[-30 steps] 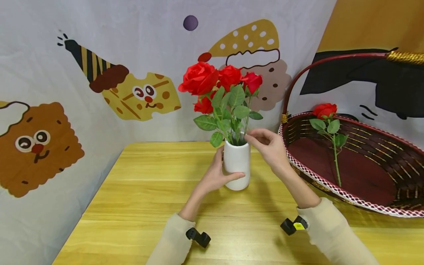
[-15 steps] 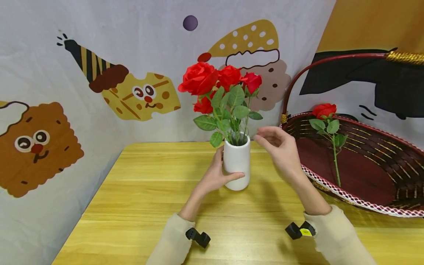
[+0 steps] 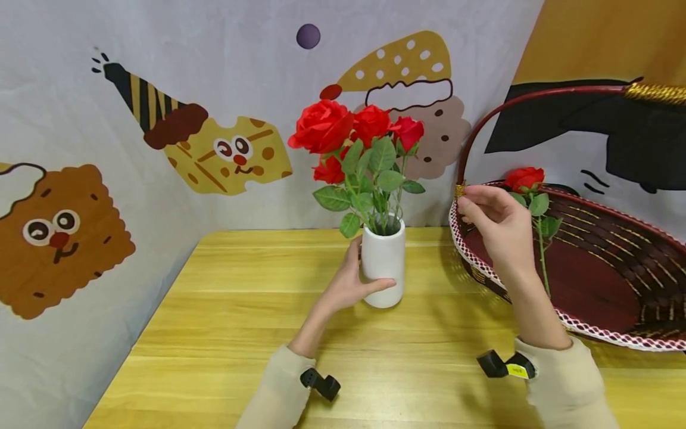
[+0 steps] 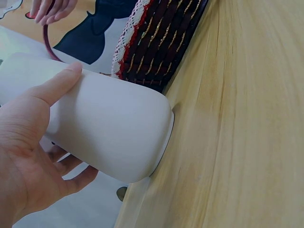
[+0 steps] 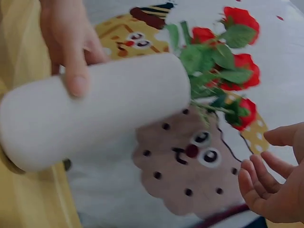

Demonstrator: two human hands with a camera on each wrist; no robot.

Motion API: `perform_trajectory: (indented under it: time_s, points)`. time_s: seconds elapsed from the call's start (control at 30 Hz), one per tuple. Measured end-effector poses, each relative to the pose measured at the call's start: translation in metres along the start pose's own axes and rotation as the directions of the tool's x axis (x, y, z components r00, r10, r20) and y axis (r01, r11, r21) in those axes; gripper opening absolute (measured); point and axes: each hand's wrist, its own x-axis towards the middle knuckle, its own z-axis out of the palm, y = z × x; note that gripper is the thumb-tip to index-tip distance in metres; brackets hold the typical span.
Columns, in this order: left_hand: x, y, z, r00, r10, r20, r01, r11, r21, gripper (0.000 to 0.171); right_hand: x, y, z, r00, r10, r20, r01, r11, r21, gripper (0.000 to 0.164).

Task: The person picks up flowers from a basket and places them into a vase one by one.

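A white vase (image 3: 383,256) stands upright on the wooden table, holding several red roses (image 3: 324,127) with green leaves. My left hand (image 3: 351,283) grips it from the left side, thumb across the front; the left wrist view shows the thumb and fingers around the vase (image 4: 114,118). Over the near left part of the basket, my right hand (image 3: 506,232) hovers with nothing in its loosely bent fingers, as the right wrist view of the hand (image 5: 275,180) confirms. Just beyond it, a single red rose (image 3: 525,179) leans inside the basket, its stem partly hidden by my hand.
A dark wicker basket (image 3: 616,339) with white-and-red trim and a tall arched handle (image 3: 557,91) sits at the table's right. Behind the wooden table (image 3: 225,333) hangs a cloth backdrop (image 3: 257,59) printed with cartoon biscuits and cheese.
My right hand has left the vase's mouth and travelled right to the basket, its fingers holding nothing. The left hand, the vase and the roses have stayed in place.
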Motion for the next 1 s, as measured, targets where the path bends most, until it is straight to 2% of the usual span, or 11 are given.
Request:
perform_trajectory:
  time_s: [0.13,0.23,0.57,0.67,0.8,0.87,1.0]
  points:
    - [0.001,0.0,0.001,1.0,-0.004,0.003,0.004,1.0,-0.009,0.104,0.006,-0.006,-0.016,0.999,-0.008,-0.053,0.009,0.999,0.036,0.025]
    - [0.002,0.001,0.001,1.0,-0.012,0.01,0.012,1.0,-0.016,0.103,0.011,-0.011,-0.029,0.995,0.0,-0.096,0.001,1.0,0.006,0.021]
    - [0.001,0.0,0.0,1.0,0.008,-0.002,-0.008,1.0,-0.004,0.103,0.025,-0.017,-0.069,0.973,0.114,-0.2,-0.138,0.984,-0.11,0.024]
    - [0.001,0.0,-0.001,1.0,0.008,-0.003,-0.008,1.0,0.001,0.104,0.029,-0.015,-0.079,0.964,0.156,-0.216,-0.199,0.96,-0.196,0.024]
    - [0.001,-0.002,-0.002,1.0,0.01,-0.001,-0.01,1.0,0.015,0.104,0.033,-0.01,-0.092,0.95,0.217,-0.225,-0.283,0.903,-0.323,0.026]
    - [0.001,-0.002,-0.002,1.0,0.009,0.003,-0.009,1.0,0.017,0.105,0.035,-0.006,-0.097,0.944,0.242,-0.225,-0.309,0.887,-0.343,0.026]
    - [0.0,-0.001,-0.001,1.0,0.015,0.003,-0.015,1.0,0.016,0.104,0.038,-0.001,-0.106,0.929,0.285,-0.236,-0.351,0.882,-0.315,0.023]
